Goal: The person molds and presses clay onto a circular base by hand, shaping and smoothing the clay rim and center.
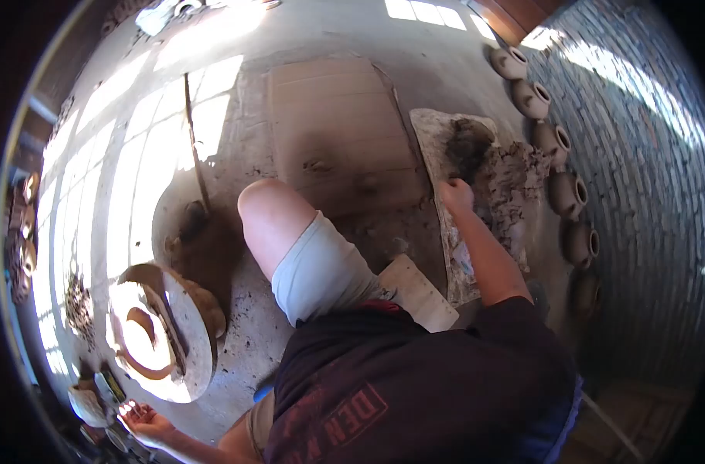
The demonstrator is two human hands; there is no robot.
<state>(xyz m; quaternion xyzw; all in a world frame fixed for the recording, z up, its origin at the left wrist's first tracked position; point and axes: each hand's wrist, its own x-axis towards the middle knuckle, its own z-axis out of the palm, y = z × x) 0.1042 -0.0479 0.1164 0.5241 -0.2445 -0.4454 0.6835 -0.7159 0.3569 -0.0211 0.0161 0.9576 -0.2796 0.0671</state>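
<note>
My right hand (457,196) is closed at the near edge of a dark, wet-looking clay lump (470,147), over a pale sheet (433,127). Whatever its fingers hold, if anything, is hidden. Crumbled clay (515,185) covers much of the sheet beside my forearm. Down at the lower left, my left hand (142,423) is turned palm up with its fingers loosely apart, and nothing shows in it. Closest to that hand is a round turntable (201,363) bearing a ring-shaped clay piece (128,309), brightly lit by the sun.
Several round clay pots (566,193) stand in a row along the brick wall (638,155). A flat cardboard sheet (337,108) lies ahead of my knee. A long stick (194,143) rises at the left. A pale board (418,294) lies beside my leg.
</note>
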